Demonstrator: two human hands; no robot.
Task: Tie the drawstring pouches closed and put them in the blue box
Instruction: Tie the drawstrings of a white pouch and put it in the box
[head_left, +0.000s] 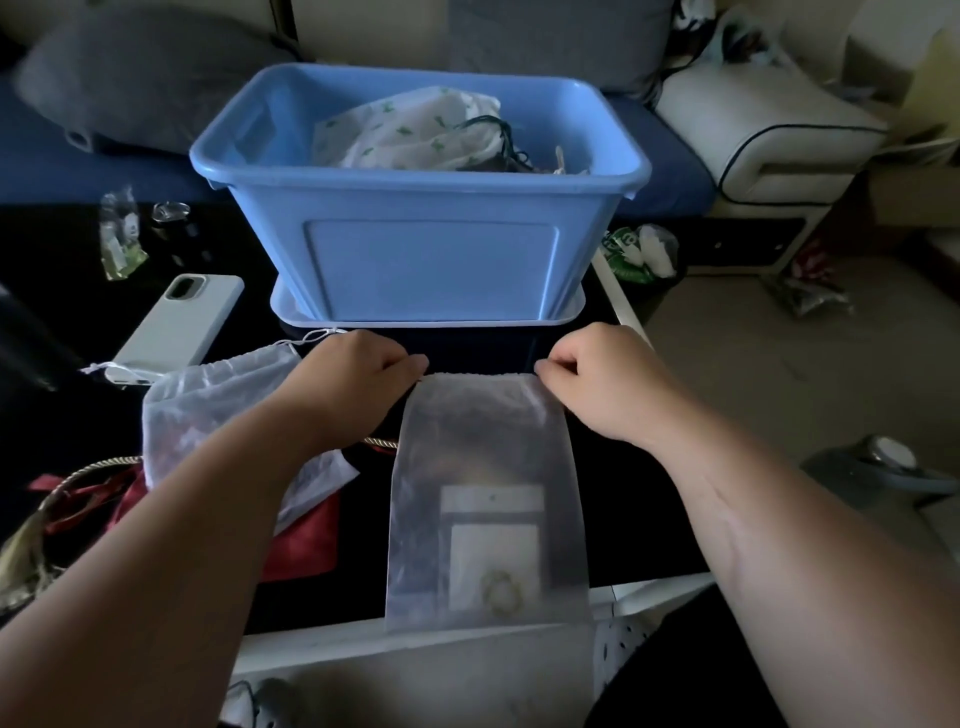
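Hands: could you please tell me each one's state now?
Left hand: pinches the sheer pouch at its top-left corner.
Right hand: pinches its top-right corner.

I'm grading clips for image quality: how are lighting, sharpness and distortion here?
Head view: dim, underexposed, the table nearly black; brighter on the floor at right; wide-angle bend bows the blue box rim; grey cushion at top left soft; the sheer pouch held by the left hand and right hand reads clearly.

Single wide-angle view, riding on the person's head, tipped forward and down over the dark surface (618, 509). The left hand (358, 374) and right hand (597, 374) sit close beneath the lens, the sheer pouch (488, 457) nearer still. The blue box (421, 260) is straight ahead at mid-frame, sofa (78, 171) beyond, floor (753, 364) off right.
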